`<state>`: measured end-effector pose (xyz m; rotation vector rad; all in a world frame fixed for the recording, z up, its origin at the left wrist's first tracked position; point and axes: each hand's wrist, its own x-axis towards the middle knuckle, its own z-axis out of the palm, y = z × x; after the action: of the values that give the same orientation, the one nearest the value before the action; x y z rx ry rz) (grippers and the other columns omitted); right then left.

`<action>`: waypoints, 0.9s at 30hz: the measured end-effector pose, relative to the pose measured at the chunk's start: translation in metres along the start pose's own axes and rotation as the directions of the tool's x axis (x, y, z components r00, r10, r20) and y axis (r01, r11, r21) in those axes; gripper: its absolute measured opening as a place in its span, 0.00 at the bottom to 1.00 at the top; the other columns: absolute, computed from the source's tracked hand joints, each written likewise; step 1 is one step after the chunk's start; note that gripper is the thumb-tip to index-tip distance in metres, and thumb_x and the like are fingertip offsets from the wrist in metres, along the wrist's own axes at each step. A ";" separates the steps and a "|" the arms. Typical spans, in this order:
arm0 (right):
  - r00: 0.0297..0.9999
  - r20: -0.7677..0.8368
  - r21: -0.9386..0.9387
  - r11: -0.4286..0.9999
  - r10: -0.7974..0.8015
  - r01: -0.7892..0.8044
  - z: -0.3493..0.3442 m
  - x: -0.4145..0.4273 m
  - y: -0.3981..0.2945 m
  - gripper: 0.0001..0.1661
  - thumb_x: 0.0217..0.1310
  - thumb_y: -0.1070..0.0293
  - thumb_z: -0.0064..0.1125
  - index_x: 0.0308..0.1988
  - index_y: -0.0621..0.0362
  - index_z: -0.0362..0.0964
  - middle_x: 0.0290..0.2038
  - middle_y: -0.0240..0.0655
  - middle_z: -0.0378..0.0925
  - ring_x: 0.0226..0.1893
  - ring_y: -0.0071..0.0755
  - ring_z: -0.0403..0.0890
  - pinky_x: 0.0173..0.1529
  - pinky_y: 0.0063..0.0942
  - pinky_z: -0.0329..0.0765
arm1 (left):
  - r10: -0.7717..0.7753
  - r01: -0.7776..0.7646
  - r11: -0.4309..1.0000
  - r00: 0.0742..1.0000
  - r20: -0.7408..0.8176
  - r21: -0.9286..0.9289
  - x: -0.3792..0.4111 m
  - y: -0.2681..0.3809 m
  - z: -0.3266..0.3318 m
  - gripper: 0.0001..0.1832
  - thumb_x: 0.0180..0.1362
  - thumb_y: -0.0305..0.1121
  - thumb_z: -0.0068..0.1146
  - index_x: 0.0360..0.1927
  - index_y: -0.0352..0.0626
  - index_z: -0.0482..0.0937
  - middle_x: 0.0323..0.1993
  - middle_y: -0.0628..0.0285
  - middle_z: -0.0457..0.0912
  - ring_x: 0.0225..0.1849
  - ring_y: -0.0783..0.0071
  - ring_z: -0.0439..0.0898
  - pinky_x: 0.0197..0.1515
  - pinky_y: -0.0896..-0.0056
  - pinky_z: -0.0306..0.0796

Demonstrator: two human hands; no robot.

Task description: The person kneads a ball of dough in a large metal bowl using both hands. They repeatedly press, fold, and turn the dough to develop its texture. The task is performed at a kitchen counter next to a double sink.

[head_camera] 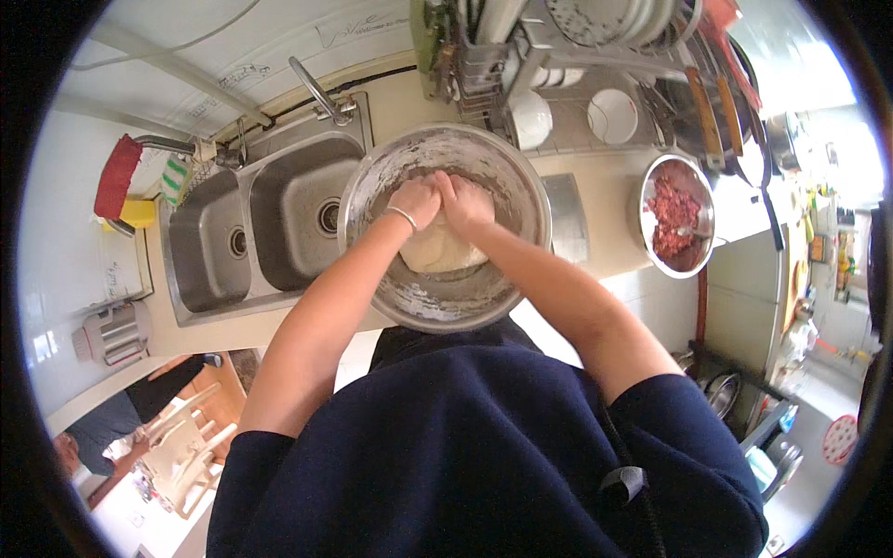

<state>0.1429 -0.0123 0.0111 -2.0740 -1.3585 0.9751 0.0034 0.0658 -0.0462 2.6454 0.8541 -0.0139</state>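
Observation:
A wide steel bowl (446, 317) stands on the counter before me, its inner wall smeared with flour and dough. Pale dough (443, 251) lies inside it. My left hand (417, 201), with a light bangle at the wrist, rests against the upper part of the dough. Beside it my right hand (469, 202) presses on the same dough, and the two hands touch at the thumbs. The fingertips of both are turned down and partly hidden, so how firmly they grip cannot be told.
A double steel sink (300, 209) with a tap (317, 87) adjoins the bowl at left. A bowl of minced meat (675, 216) stands at right. Behind are a dish rack (579, 136) and pans with wooden handles (704, 115). Another person (104, 425) sits at lower left.

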 end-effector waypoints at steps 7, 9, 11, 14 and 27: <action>0.911 0.374 -0.340 0.888 -0.176 0.310 -0.066 -0.023 -0.036 0.43 0.72 0.38 0.21 0.49 0.62 0.77 0.47 0.53 0.79 0.50 0.55 0.80 0.57 0.45 0.74 | -0.458 0.453 0.865 0.888 0.028 -0.218 -0.023 0.084 -0.080 0.20 0.65 0.42 0.41 0.37 0.36 0.79 0.37 0.41 0.81 0.43 0.42 0.79 0.46 0.46 0.72; 0.911 0.314 -0.391 0.838 -0.267 0.381 -0.029 -0.024 -0.008 0.24 0.72 0.51 0.36 0.50 0.51 0.76 0.41 0.53 0.81 0.47 0.54 0.82 0.51 0.49 0.77 | -0.294 0.262 0.949 0.936 -0.195 -0.173 -0.023 0.073 -0.053 0.16 0.60 0.39 0.46 0.32 0.37 0.80 0.35 0.42 0.81 0.39 0.43 0.78 0.45 0.48 0.72; 0.980 0.173 -0.357 0.921 -0.102 0.159 -0.013 -0.032 -0.009 0.16 0.68 0.58 0.42 0.47 0.47 0.75 0.38 0.50 0.81 0.45 0.52 0.81 0.48 0.48 0.77 | -0.211 0.185 0.976 0.922 -0.325 -0.112 -0.043 0.085 -0.050 0.13 0.58 0.38 0.49 0.34 0.40 0.80 0.36 0.46 0.80 0.39 0.46 0.78 0.45 0.50 0.71; 0.771 -0.044 -0.606 0.631 -0.635 0.485 -0.011 -0.078 0.006 0.19 0.62 0.52 0.46 0.40 0.54 0.74 0.36 0.43 0.76 0.39 0.46 0.74 0.41 0.40 0.71 | -0.196 0.190 0.980 0.920 -0.338 -0.052 -0.068 0.118 -0.063 0.15 0.56 0.40 0.51 0.42 0.45 0.79 0.45 0.52 0.78 0.47 0.51 0.75 0.52 0.53 0.68; 0.937 -0.211 -0.184 0.953 -0.277 0.240 0.011 -0.028 0.021 0.17 0.56 0.54 0.53 0.34 0.58 0.71 0.31 0.48 0.76 0.32 0.56 0.77 0.38 0.49 0.73 | -0.075 0.040 0.978 0.984 -0.165 -0.207 -0.028 0.059 -0.034 0.11 0.56 0.40 0.48 0.31 0.44 0.74 0.35 0.55 0.77 0.40 0.51 0.75 0.39 0.53 0.69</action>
<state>0.1392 -0.0467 -0.0023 -1.9782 -1.5718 0.5090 0.0104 0.0173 0.0081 2.4555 0.9333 0.2763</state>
